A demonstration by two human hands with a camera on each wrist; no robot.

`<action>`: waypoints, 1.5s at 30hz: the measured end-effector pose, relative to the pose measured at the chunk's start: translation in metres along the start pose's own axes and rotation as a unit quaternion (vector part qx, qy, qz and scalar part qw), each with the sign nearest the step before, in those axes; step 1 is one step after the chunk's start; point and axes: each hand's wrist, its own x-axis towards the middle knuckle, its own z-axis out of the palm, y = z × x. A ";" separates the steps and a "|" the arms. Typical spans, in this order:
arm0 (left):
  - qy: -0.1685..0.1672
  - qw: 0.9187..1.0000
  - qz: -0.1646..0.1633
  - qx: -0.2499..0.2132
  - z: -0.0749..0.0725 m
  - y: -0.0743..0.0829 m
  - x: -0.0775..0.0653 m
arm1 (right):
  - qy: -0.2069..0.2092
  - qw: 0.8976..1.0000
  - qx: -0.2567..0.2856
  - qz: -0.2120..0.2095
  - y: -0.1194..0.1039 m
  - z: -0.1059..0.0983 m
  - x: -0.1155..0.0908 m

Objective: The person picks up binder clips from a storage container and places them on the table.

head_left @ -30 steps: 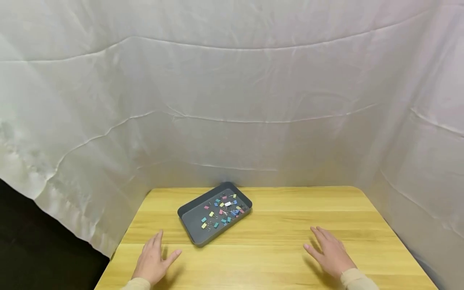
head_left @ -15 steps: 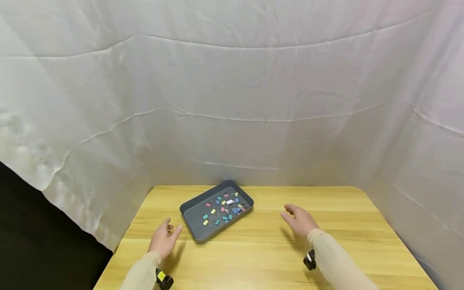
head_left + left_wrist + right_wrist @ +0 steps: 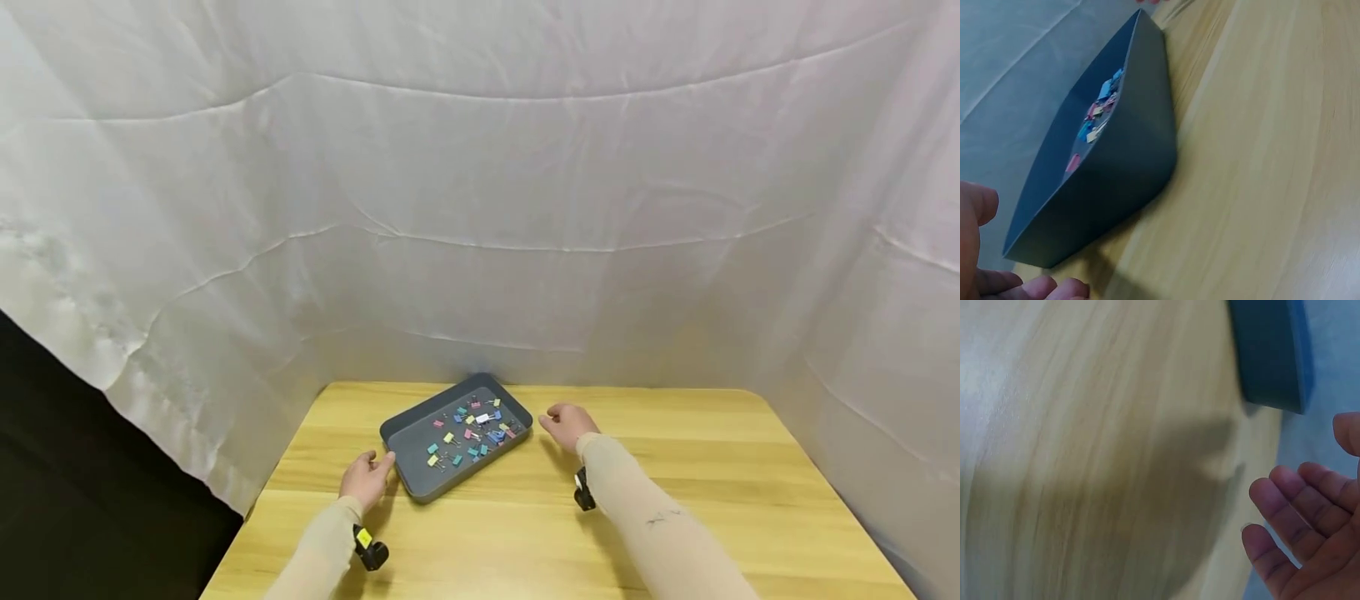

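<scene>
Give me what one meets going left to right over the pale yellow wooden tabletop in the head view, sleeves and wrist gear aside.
Bare left hand, dark grey rectangular tray holding small multicoloured binder clips, bare right hand.

tray (image 3: 411, 443) on tabletop (image 3: 690, 467), left of its middle, near the far edge | clips (image 3: 470, 434) in tray, mostly toward its right | left hand (image 3: 366, 480) just beside tray's left end | right hand (image 3: 568, 425) just right of tray | curtain (image 3: 525, 200) behind tabletop
</scene>
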 end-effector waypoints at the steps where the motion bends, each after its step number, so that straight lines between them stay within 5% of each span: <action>1: 0.003 1.000 0.000 0.001 0.002 0.001 -0.001 | 0.000 1.000 -0.009 0.003 0.000 0.004 0.002; 10: 0.017 1.000 -0.020 -0.002 0.010 0.003 -0.007 | 0.002 1.000 -0.019 0.023 -0.011 0.029 0.016; 19: 0.034 0.999 0.012 -0.006 0.022 0.003 -0.011 | -0.005 1.000 -0.028 0.013 -0.026 0.037 0.015; 35: 0.017 0.999 0.027 -0.012 0.035 0.021 -0.007 | -0.017 1.000 -0.005 0.017 -0.002 0.025 0.000; 45: -0.009 0.997 0.057 -0.045 0.048 0.029 -0.009 | -0.009 1.000 -0.017 -0.014 0.032 0.004 -0.023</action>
